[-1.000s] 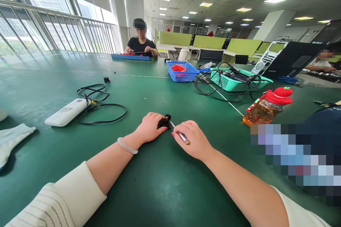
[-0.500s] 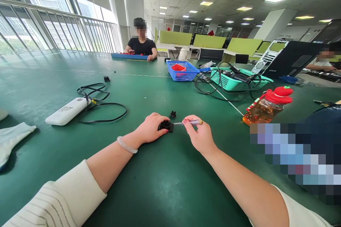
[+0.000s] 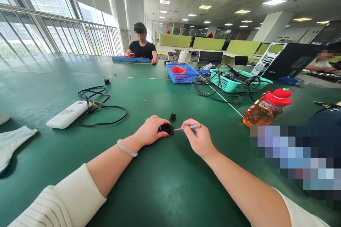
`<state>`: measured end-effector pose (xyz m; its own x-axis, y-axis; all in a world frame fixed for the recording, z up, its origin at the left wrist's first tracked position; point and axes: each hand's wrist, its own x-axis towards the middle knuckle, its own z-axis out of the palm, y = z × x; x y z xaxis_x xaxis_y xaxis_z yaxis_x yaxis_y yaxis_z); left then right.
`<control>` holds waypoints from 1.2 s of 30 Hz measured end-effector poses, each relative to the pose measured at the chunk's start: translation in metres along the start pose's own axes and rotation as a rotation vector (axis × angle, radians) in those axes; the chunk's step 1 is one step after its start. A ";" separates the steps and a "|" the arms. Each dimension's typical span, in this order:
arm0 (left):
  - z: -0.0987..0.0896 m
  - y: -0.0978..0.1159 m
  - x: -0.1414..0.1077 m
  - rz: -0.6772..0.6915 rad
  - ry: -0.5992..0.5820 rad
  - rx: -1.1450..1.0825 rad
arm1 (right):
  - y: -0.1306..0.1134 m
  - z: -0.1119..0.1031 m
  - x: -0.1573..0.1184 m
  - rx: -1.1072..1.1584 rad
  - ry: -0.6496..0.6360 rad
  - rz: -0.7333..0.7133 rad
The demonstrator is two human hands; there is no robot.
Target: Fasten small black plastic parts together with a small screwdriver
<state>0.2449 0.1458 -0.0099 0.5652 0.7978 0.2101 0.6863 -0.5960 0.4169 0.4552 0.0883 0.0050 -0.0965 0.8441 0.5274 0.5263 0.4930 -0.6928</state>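
My left hand (image 3: 151, 131) is closed around a small black plastic part (image 3: 167, 129), holding it down on the green table; its exact kind is too small to tell. A screwdriver (image 3: 192, 126) with a translucent purplish handle and a thin metal shaft lies pinched in my right hand (image 3: 200, 138). Its shaft points left, and the tip meets or nearly meets the right side of the black part. Just beyond, another small black piece (image 3: 173, 116) sits on the table, touched by neither hand.
A white power bank (image 3: 68, 114) with a black cable is on the left. At the back stand a blue basket (image 3: 183, 78) and a teal basket (image 3: 230, 86) of tangled cables. A red-lidded bottle (image 3: 262, 113) stands right. Across the table sits a person (image 3: 142, 48).
The view has tilted up slightly, so the table things appear a little lower. My right hand has shifted slightly, and the screwdriver slants a bit more. Both grips stay the same.
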 end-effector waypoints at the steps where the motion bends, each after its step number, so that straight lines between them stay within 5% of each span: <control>1: 0.000 0.000 0.000 0.001 0.000 0.004 | -0.001 -0.001 0.000 -0.004 -0.016 -0.009; 16: -0.001 0.002 0.000 0.018 -0.015 0.005 | -0.009 0.004 -0.006 -0.067 -0.243 -0.130; 23: -0.001 0.002 0.000 0.014 -0.014 0.008 | -0.004 -0.001 -0.006 -0.020 -0.038 -0.144; 30: -0.003 0.004 -0.002 0.031 0.024 -0.003 | 0.000 -0.001 -0.001 -0.054 -0.100 -0.037; 36: -0.003 0.005 -0.002 0.067 0.201 -0.036 | -0.002 -0.003 -0.003 0.046 -0.021 -0.051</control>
<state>0.2461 0.1412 -0.0052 0.5036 0.7609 0.4092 0.6313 -0.6474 0.4270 0.4576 0.0843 0.0063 -0.1400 0.8219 0.5521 0.4811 0.5438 -0.6876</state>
